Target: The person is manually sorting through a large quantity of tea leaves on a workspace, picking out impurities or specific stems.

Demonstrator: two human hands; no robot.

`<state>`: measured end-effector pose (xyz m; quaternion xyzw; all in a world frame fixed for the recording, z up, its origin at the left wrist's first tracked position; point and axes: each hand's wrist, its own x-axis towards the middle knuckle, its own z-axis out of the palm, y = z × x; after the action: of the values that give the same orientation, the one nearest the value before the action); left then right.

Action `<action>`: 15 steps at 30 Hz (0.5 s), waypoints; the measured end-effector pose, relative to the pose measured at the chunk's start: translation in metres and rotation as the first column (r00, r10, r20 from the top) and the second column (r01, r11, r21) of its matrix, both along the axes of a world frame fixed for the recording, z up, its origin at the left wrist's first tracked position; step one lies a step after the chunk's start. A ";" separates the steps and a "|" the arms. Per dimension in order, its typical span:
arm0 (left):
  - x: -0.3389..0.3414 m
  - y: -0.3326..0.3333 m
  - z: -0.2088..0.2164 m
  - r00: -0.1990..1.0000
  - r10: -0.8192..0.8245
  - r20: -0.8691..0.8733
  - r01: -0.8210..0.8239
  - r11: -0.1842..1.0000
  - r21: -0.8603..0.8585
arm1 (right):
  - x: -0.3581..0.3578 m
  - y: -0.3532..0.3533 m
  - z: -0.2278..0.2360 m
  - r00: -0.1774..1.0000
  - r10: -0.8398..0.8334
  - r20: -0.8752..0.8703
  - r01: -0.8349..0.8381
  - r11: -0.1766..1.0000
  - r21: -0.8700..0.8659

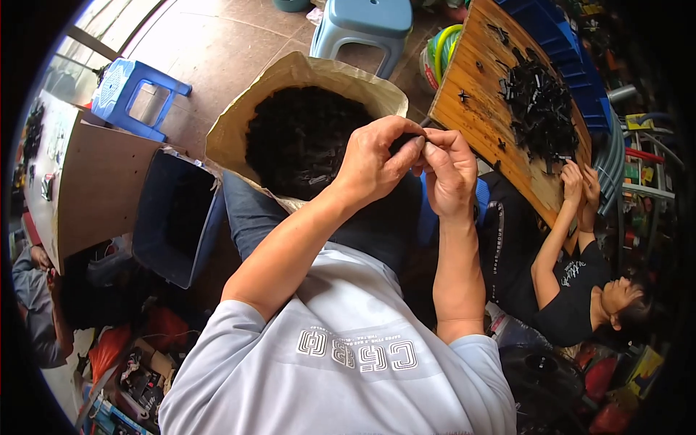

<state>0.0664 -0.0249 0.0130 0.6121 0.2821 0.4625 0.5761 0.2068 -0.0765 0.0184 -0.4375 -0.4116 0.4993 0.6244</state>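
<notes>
My left hand (378, 156) and my right hand (451, 170) meet above my lap, their fingertips pinched together. Between them is a small black part (403, 143), mostly covered by the fingers, so its exact kind cannot be made out. Just beyond my left hand, a wide-mouthed tan sack (225, 138) stands in front of my knees. A heap of small black pieces (308, 134) fills it.
On the right, a wooden table (471, 65) carries a pile of black parts (536, 101); a co-worker's hands (578, 181) work at its edge. Stools (368, 22) (130, 94) stand ahead and left. A blue bin (174, 217) sits beside a white table (61, 174), near another person (43, 304).
</notes>
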 end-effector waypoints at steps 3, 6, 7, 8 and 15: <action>0.007 -0.001 -0.004 0.998 0.060 0.015 -0.061 0.995 0.080 | 0.000 -0.001 0.001 1.000 -0.023 -0.013 0.024 1.000 0.017; 0.011 -0.001 -0.001 0.996 0.082 0.025 -0.084 0.994 0.066 | 0.001 0.000 0.002 0.999 -0.030 -0.030 0.031 0.999 0.031; 0.012 -0.001 -0.002 0.996 0.084 0.020 -0.086 0.994 0.065 | 0.001 0.000 0.001 0.999 -0.029 -0.029 0.030 0.999 0.039; 0.014 0.000 -0.005 0.994 0.107 0.034 -0.109 0.991 0.079 | 0.002 0.001 0.000 0.999 -0.026 -0.035 0.027 0.999 0.037; 0.020 -0.001 -0.001 0.984 0.170 0.046 -0.176 0.963 0.204 | 0.009 0.002 0.000 0.997 -0.058 -0.047 0.060 0.997 0.050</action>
<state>0.0863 -0.0258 0.0122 0.6352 0.2767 0.5466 0.4703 0.2156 -0.0741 0.0186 -0.4218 -0.3969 0.4797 0.6591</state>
